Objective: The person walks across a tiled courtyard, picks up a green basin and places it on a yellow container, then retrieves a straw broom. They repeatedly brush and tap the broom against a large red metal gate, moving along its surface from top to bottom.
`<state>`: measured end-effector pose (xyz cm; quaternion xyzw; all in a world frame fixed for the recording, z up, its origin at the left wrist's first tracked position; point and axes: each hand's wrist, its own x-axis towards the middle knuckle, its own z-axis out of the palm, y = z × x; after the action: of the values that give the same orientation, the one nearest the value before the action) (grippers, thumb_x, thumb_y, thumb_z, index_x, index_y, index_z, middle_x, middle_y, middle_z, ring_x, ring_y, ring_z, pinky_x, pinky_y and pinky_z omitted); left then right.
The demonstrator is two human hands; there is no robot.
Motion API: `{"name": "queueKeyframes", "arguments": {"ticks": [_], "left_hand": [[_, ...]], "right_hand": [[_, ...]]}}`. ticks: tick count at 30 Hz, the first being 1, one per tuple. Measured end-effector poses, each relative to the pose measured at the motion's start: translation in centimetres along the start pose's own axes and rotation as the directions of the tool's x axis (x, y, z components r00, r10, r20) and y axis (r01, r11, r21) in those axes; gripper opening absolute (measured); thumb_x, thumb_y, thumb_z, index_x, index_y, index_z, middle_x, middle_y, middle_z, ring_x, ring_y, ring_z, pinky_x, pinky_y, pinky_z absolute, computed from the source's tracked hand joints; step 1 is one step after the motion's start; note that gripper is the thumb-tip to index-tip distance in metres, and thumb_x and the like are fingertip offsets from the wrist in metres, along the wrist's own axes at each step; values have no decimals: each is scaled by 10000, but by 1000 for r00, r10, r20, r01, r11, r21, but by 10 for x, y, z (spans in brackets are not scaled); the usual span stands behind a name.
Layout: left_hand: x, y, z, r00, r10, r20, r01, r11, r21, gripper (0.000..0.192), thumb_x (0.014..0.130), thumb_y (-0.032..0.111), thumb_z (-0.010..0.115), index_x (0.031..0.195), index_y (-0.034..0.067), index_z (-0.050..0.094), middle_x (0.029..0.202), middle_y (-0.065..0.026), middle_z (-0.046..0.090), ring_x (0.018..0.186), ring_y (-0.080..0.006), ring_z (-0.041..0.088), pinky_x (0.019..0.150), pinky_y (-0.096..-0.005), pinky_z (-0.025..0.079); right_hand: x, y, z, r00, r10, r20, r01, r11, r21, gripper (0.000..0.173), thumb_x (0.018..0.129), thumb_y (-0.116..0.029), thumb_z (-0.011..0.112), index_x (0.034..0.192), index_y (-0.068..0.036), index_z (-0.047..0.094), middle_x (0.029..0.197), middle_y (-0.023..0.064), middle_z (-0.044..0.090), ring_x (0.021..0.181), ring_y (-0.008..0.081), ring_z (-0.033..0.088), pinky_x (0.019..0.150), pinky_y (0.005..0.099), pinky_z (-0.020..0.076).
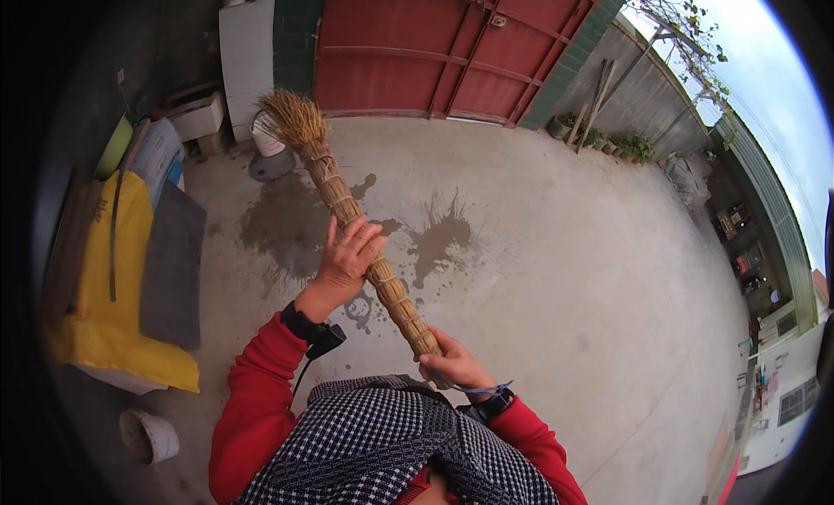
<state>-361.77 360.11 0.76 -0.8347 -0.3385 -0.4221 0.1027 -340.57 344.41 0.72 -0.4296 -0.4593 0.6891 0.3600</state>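
A straw hand broom [391, 286], bound at intervals with cord, lies slantwise across the space in front of my chest. Its loose bristle end [293, 117] points up and to the left, away from me. My left hand [348, 257] rests over the middle of the bundle, fingers laid across it. Around the near end of the handle, my right hand [453, 361] is closed, thumb on top. A blue cord loop [485, 389] hangs from that end and lies against my right wrist.
Dark wet patches [440, 241] mark the concrete floor [554, 277]. A white bucket [266, 142] stands beyond the bristles; another bucket [153, 436] is at lower left. Yellow sheeting [107, 264] covers a pile on the left. A red metal gate [397, 55] closes the far side.
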Motion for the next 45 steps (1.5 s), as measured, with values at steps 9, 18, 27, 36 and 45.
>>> {"name": "queueKeyframes", "arguments": {"ticks": [9,18,27,36,45], "left_hand": [[87,6,157,932,-362,10,332,844,-420,691,685,97,660,1276,67,304,1253,-207,348,1126,-357,399,929,-466,334],[182,-11,241,666,-547,507,292,-435,-852,302,854,214,526,1086,59,411,961,-77,518,887,-182,534,774,-342,468],[233,-120,303,617,-638,461,212,-429,-878,200,824,168,523,963,45,450,849,-92,548,802,-245,578,734,-388,488],[328,-293,392,615,-637,465,141,-491,-860,169,853,218,508,918,71,453,817,-85,545,727,-219,578,671,-363,500],[468,-377,474,808,-380,450,477,-26,-879,231,859,244,518,970,58,437,829,-28,505,740,-103,505,668,-263,451]], "right_hand": [[70,-38,-167,992,-88,-89,85,996,-37,651,797,-63,588,1348,-74,241,762,30,529,618,116,529,549,245,440],[228,-124,-264,723,-610,325,618,360,-699,729,745,-166,638,1326,-13,225,959,241,548,805,389,556,664,363,467],[371,-137,-312,875,-276,397,401,872,-279,740,810,-151,576,1363,-17,104,851,68,550,638,116,543,585,255,456],[559,-215,-354,907,-232,351,311,932,-188,729,820,-107,570,1375,-56,99,975,60,524,716,98,533,632,239,449],[658,-276,-426,944,-311,111,313,950,-1,549,821,-37,496,1302,-44,230,1022,105,511,740,137,543,652,266,464]]}}
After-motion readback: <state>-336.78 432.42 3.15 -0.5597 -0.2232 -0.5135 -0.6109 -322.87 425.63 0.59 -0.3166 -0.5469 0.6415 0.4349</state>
